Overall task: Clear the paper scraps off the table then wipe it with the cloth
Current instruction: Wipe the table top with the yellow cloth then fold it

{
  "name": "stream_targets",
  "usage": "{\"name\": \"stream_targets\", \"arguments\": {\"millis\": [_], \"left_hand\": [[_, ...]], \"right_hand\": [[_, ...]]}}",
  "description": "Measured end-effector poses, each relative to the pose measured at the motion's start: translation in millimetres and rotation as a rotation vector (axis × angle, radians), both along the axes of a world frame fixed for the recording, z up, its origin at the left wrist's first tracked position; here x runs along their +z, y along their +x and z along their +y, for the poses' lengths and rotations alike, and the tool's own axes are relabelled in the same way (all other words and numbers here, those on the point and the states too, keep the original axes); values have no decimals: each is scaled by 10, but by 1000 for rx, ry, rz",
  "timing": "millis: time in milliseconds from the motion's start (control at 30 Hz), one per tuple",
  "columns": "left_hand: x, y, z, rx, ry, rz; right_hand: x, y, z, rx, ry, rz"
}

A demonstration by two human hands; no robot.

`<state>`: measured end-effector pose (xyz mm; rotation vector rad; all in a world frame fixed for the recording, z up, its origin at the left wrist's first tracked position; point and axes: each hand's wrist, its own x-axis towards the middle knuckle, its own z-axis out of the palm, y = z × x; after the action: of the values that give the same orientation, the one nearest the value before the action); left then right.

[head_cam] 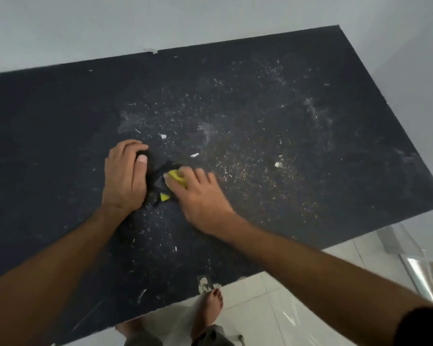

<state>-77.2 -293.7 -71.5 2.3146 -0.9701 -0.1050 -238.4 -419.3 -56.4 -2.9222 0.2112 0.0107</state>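
A dark cloth (157,174) with yellow patches lies bunched near the middle of the black table (298,101). My left hand (125,178) sits on the cloth's left side, fingers curled over it and thumb against it. My right hand (198,193), slightly blurred, pinches a yellow part of the cloth between thumb and forefinger. Small white paper scraps lie just beyond the hands: one scrap (163,136) behind the cloth, a second scrap (194,155) to its right, a third scrap (277,164) further right. Fine pale crumbs and smears cover the table's middle and right.
The table's far edge meets a pale wall (85,28). Its near edge has a chipped white spot (204,283). My bare foot (210,308) stands on white floor tiles below. Clear plastic sheeting (410,265) lies off the table's right corner.
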Motion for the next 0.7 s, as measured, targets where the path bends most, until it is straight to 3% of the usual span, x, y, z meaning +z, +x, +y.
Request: {"name": "stream_targets", "arguments": {"millis": [33,100,167,233,333,433,500,567,633,700], "left_hand": [[7,69,13,-1,14,-4],[12,240,67,-57,107,-46],[4,403,131,-116,199,-97],[-15,484,166,-137,243,-143],[-35,461,170,-111,196,-139],[-25,471,194,13,88,-111],[-35,484,205,65,36,-99],[-68,493,205,54,29,-98],[-90,519,212,40,31,-100],[-83,530,196,33,30,-82]], "right_hand": [[-31,98,-223,-36,-3,-40],[-71,323,-962,-329,-115,-136],[-47,402,-1725,-650,-164,-111],[-4,428,-2080,-794,-114,-96],[95,605,-1530,-723,-156,-237],[29,622,-158,-216,-68,-111],[-34,579,195,8,-9,-22],[-95,771,-353,-115,-36,-110],[-84,950,-1186,-448,-147,-183],[-58,985,-1905,-726,-147,-125]]}}
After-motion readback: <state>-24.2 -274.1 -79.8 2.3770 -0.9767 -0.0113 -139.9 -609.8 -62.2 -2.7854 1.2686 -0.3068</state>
